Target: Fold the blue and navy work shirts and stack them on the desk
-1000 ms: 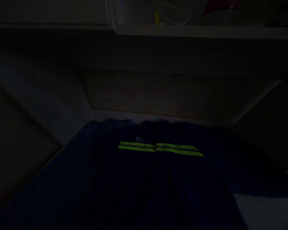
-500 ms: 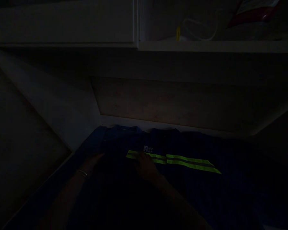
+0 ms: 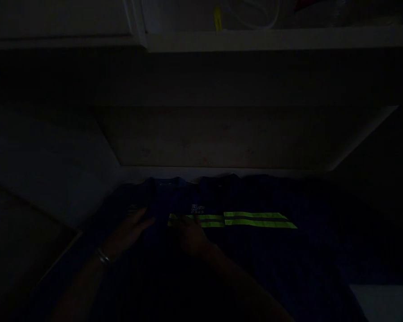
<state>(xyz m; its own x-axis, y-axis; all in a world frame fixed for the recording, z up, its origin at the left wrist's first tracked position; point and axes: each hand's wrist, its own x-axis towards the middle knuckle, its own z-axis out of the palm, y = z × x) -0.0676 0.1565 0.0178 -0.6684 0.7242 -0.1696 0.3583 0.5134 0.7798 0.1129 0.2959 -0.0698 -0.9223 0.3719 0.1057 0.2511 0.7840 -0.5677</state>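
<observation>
While room dim, hands: left [image 3: 129, 232], right [image 3: 191, 237] flat, open on jacket [image 3: 255, 250].

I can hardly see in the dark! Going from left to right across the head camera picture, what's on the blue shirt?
Bracelet on the wrist → left hand → right hand → small white print → right half of the yellow-green stripe, all on the dark blue shirt.

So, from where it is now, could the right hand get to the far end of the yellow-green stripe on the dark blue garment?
Probably yes. The right hand already rests at the near end of the stripe, and the garment lies flat with nothing visible between, though the picture is very dark.
</observation>
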